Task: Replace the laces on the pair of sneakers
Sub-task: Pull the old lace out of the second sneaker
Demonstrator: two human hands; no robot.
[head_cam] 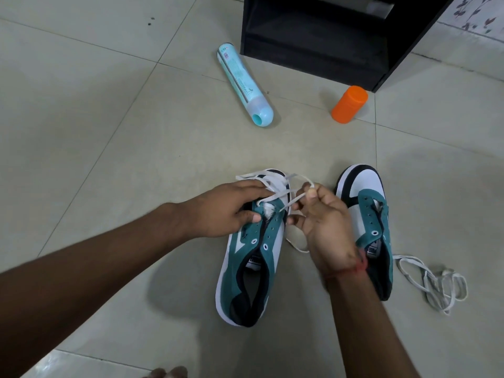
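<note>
Two teal, white and black sneakers lie on the tiled floor, toes pointing away from me. My left hand (pixel 223 211) grips the forefoot of the left sneaker (pixel 253 266), thumb by the tongue. A white lace (pixel 275 199) is threaded through that shoe's front eyelets, and its loose ends trail over the toe. My right hand (pixel 321 222) pinches one strand of this lace between thumb and fingers just right of the shoe. The right sneaker (pixel 368 211) stands beside it with bare eyelets, partly hidden by my right wrist. A loose white lace (pixel 431 282) lies tangled on the floor to its right.
A light blue spray can (pixel 244 83) lies on its side farther away. An orange capped bottle (pixel 349 104) lies near a black open cabinet (pixel 313 39) at the top. Pale tiles stretch to the left.
</note>
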